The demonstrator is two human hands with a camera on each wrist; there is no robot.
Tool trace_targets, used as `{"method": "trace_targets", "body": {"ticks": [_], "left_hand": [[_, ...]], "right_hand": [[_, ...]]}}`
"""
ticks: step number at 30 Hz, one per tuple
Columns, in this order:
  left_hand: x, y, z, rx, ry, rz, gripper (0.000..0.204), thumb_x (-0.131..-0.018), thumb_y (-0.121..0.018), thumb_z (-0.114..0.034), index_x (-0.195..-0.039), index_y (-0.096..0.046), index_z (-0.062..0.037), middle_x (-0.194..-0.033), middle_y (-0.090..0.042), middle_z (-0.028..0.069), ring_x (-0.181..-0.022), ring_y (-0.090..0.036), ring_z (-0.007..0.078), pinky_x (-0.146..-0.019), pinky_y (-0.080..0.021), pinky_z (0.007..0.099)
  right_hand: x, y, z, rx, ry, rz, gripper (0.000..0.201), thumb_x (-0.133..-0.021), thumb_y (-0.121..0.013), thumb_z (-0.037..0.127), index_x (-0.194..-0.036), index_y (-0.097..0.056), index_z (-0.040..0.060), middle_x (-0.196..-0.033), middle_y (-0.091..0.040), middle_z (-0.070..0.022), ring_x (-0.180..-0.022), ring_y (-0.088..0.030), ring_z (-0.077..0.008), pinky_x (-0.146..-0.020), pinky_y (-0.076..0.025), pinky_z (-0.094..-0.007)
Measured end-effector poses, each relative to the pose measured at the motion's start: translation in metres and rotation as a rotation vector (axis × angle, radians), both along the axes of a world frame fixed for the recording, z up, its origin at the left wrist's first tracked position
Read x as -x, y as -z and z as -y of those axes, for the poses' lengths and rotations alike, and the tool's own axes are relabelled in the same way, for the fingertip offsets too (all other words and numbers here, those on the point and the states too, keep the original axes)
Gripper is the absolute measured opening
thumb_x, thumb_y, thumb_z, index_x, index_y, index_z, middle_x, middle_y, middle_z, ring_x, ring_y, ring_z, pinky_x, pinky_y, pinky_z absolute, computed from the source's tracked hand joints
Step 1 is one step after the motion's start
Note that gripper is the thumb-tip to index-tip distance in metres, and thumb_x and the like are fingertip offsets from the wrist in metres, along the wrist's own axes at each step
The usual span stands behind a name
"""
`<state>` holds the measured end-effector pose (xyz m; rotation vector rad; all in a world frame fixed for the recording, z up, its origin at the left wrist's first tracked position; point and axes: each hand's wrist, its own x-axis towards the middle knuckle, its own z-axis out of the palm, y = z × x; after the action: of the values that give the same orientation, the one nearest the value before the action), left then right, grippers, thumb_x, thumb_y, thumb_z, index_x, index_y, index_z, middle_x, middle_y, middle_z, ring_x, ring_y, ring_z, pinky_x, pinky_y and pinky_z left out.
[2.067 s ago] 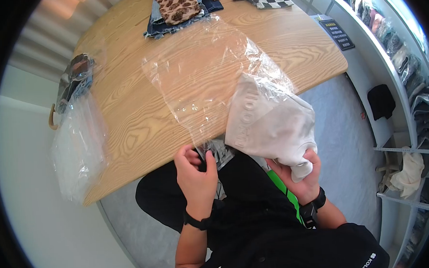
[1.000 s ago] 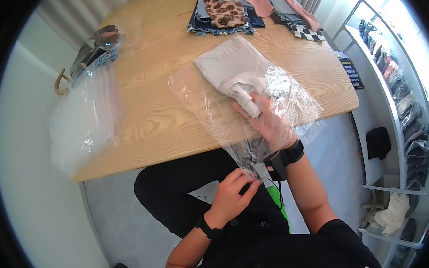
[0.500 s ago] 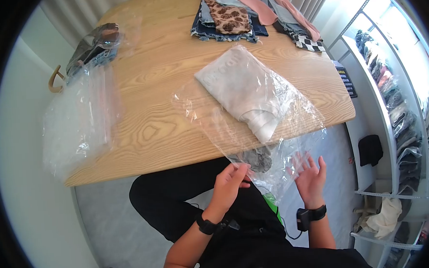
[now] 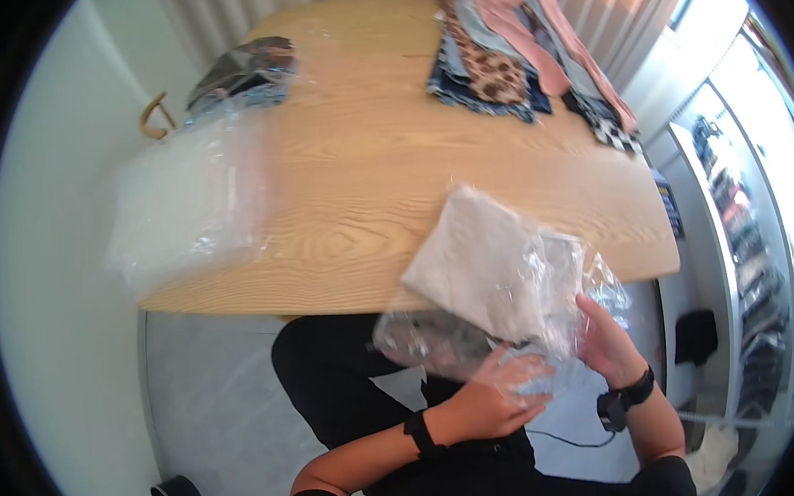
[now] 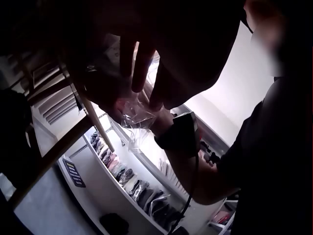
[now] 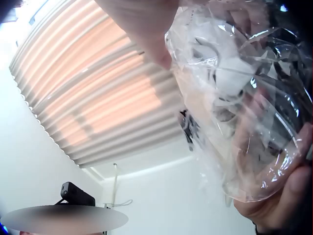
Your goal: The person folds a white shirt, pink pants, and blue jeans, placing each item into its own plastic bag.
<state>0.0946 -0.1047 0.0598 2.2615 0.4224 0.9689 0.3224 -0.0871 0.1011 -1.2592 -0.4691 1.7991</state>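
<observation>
In the head view a folded off-white garment lies inside a clear plastic bag, over the table's front edge. My right hand grips the right side of the bag, thumb on top. My left hand is at the bag's near end, fingers reaching across the loose plastic. The right wrist view has the crumpled bag close up, with left fingers seen through it and the thumb outside. The left wrist view is dark; a bit of plastic shows below the left fingers.
A stack of clear bags sits at the table's left, with a bagged dark garment behind. Folded clothes, one leopard print, are piled at the back right of the wooden table. Shelves of bagged clothes stand to the right.
The right hand has come out of the bag and now grips its side. The garment and bag have been drawn toward the body, and the left hand has moved right across the bag's end.
</observation>
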Motion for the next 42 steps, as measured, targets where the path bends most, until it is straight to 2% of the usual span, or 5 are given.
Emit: {"method": "trace_targets", "body": {"ticks": [7, 18, 28, 35, 42], "left_hand": [[0.038, -0.004, -0.046, -0.531, -0.044, -0.204, 0.049, -0.087, -0.060, -0.034, -0.133, -0.052, -0.0166, -0.137, -0.049, 0.0053, -0.129, -0.043, 0.0230, -0.103, -0.038, 0.0416], [0.044, 0.003, -0.249, 0.504, -0.051, 0.290, 0.055, -0.095, -0.055, -0.027, -0.140, -0.036, -0.0043, -0.084, -0.059, 0.0036, -0.063, -0.054, 0.0116, -0.058, -0.046, 0.0248], [0.057, 0.011, -0.287, 1.394, 0.385, 0.438, 0.024, -0.094, -0.058, -0.032, -0.082, -0.053, -0.0117, -0.062, -0.042, -0.0047, -0.052, -0.036, 0.0033, -0.046, -0.028, 0.0190], [0.062, 0.002, -0.284, 1.457, 0.306, 0.475, 0.026, -0.098, -0.048, -0.037, -0.104, -0.050, -0.0117, -0.064, -0.037, -0.0043, -0.052, -0.031, 0.0058, -0.049, -0.030, 0.0214], [0.058, 0.010, -0.285, 1.471, 0.310, 0.547, 0.026, -0.098, -0.047, -0.035, -0.107, -0.047, -0.0103, -0.069, -0.044, -0.0038, -0.054, -0.040, 0.0055, -0.052, -0.037, 0.0206]], "right_hand": [[0.046, -0.065, -0.045, -0.143, -0.001, 0.029, 0.043, -0.087, -0.058, 0.013, -0.126, -0.049, -0.0013, -0.119, -0.061, -0.0127, -0.104, -0.063, -0.0243, -0.090, -0.051, -0.0375], [0.156, -0.187, -0.253, -0.756, -0.058, 0.285, 0.027, -0.087, -0.059, 0.019, -0.111, -0.057, 0.0050, -0.103, -0.064, -0.0054, -0.095, -0.064, -0.0160, -0.082, -0.054, -0.0329], [0.333, -0.255, -0.487, -1.063, -0.454, -0.171, 0.032, -0.086, -0.060, 0.020, -0.111, -0.056, 0.0001, -0.110, -0.063, -0.0148, -0.104, -0.061, -0.0361, -0.097, -0.050, -0.0494], [0.407, -0.114, -0.620, -0.676, -0.502, 0.204, 0.014, -0.087, -0.059, 0.016, -0.095, -0.060, 0.0055, -0.074, -0.063, -0.0035, -0.053, -0.056, -0.0164, -0.048, -0.049, -0.0308], [0.388, -0.058, -0.663, -0.427, -0.565, 0.321, 0.018, -0.090, -0.058, 0.020, -0.096, -0.059, 0.0028, -0.067, -0.060, -0.0056, -0.048, -0.053, -0.0151, -0.047, -0.046, -0.0280]]}}
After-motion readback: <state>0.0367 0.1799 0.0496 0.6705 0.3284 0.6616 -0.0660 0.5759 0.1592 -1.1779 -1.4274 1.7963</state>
